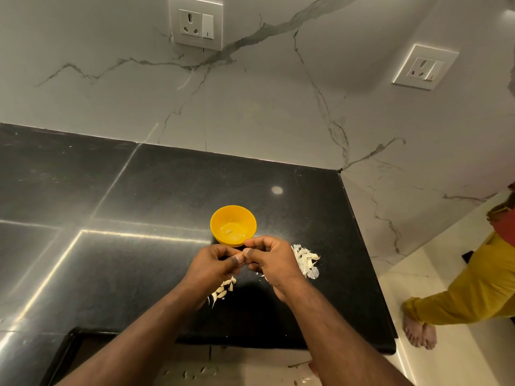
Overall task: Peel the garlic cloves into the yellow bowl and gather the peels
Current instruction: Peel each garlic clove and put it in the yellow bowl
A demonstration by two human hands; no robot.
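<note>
L hand (216,263) & R hand (269,259) meet just in front of the yellow bowl (233,225), thumbs tip to tip, fingers of both curled in as if pinching sth tiny between them. What's pinched is hidden by the fingers; prob a garlic clove, can't tell for sure. Both forearms reach in from the bottom edge, above the black desk (139,190).

Yellow bowl sits upright on the desk, its near rim just behind the R hand's knuckles. Inside: a pale peeled clove (229,232) or two on the bottom.

Pile of white garlic peels (306,261) lies on the desk just R of the R hand, partly covered by the wrist. Smaller bunch of unpeeled cloves (223,289) on the desk under/beside the L wrist, near its front edge. A few pale scraps on the floor (195,371) below the desk edge.

Behind: marble wall w/ two switch sockets, one up top centre (196,23), one at R (425,67). At far R a second person stands on the floor, yellow trouser leg (473,288) & bare foot (419,331) visible.
</note>
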